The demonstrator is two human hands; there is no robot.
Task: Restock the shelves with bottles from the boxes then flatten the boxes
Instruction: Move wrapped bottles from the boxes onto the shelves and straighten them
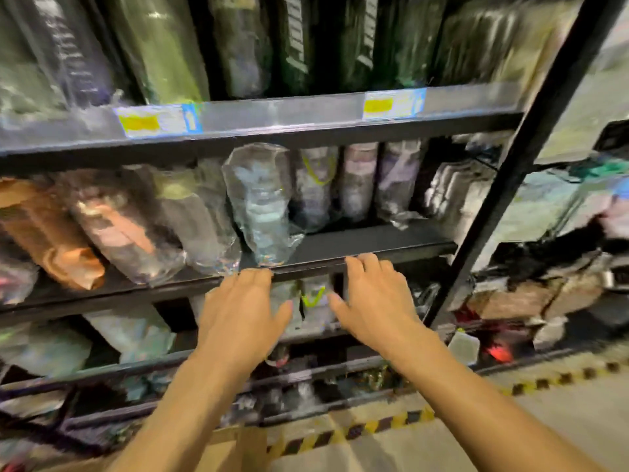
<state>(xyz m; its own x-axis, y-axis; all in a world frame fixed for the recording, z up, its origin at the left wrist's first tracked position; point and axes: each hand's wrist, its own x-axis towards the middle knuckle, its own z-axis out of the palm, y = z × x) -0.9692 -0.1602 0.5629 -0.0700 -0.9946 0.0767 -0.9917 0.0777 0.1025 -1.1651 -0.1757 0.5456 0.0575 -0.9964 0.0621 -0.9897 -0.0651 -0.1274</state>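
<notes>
Fingers (pixel 253 277) at front shelf edge (pixel 413 249)

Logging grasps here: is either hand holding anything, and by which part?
Nothing is held: the left hand and right hand are both open, near the shelf edge.

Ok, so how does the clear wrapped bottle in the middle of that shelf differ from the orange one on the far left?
The clear wrapped bottle looks pale and bluish; the orange bottle is copper-orange. The clear wrapped bottle stands almost upright near the shelf's front edge; the orange bottle leans steeply toward the left of the view. Both sit on the same middle shelf.
</notes>
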